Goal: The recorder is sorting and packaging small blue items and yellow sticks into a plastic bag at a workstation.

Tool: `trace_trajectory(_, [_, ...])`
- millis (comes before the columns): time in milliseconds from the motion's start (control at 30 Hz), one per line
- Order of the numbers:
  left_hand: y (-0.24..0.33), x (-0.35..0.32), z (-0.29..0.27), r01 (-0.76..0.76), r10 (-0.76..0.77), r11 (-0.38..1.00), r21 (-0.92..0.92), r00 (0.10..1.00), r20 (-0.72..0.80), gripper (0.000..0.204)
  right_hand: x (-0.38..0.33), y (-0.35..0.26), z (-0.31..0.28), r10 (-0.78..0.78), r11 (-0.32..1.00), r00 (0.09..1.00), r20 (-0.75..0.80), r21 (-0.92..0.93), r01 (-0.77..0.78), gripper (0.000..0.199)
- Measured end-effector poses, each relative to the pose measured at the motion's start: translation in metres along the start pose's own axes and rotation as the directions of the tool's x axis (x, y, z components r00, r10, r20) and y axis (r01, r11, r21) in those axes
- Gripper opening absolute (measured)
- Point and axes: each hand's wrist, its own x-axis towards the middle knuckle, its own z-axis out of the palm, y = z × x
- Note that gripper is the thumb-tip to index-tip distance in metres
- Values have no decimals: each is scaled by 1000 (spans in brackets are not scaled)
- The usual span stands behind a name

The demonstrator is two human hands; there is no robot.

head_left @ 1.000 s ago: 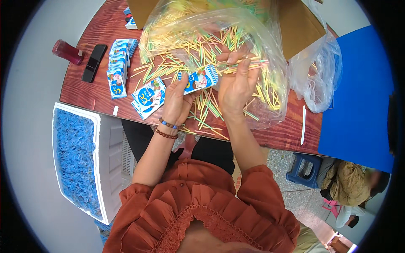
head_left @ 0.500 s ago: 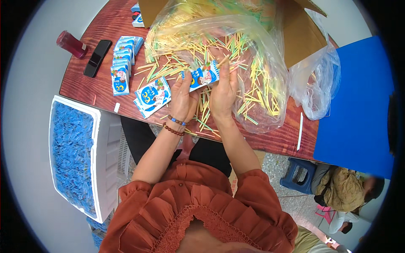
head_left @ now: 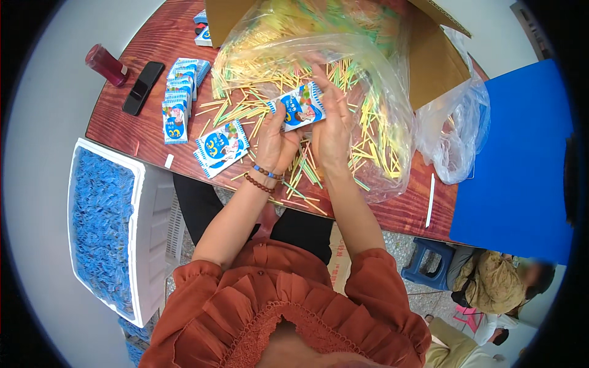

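Hands meet over the desk (head_left: 153,132): left hand (head_left: 277,142) and right hand (head_left: 331,126) both pinch one small blue packet (head_left: 300,109) above the yellow sticks (head_left: 257,107). Best to hold it flat and steady, fingers gripping its edges gently.

Table (head_left: 153,132): reddish-brown wood, rounded far-left corner.

- Red bottle (head_left: 107,64), lying near the far-left corner.
- Black phone (head_left: 143,88), flat, just beside the bottle.
- Row of blue-and-white packets (head_left: 179,98), overlapping, running from the far side toward the near edge.
- Two more packets (head_left: 221,147), close to the near edge.
- Small white scrap (head_left: 168,161), at the near edge.
- Loose yellow and green sticks (head_left: 242,110), scattered over the middle.
- Clear plastic bag (head_left: 380,116), spread open, sticks inside.
- Cardboard box (head_left: 432,64), at the far side, open.
- Crumpled clear bag (head_left: 457,132), toward the right edge.
- White strip (head_left: 431,199), near the right corner.
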Motion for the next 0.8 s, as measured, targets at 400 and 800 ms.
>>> trace_trajectory(400, [5,-2,-13,126,-152,922,-365,987,-43,32,21,-14,1,-88,914,996,-31,396,93,32])
trace_trajectory(800, [55,-14,-16,-153,156,986,-58,987,48,39,4,3,38,328,918,927,180,-292,-268,18])
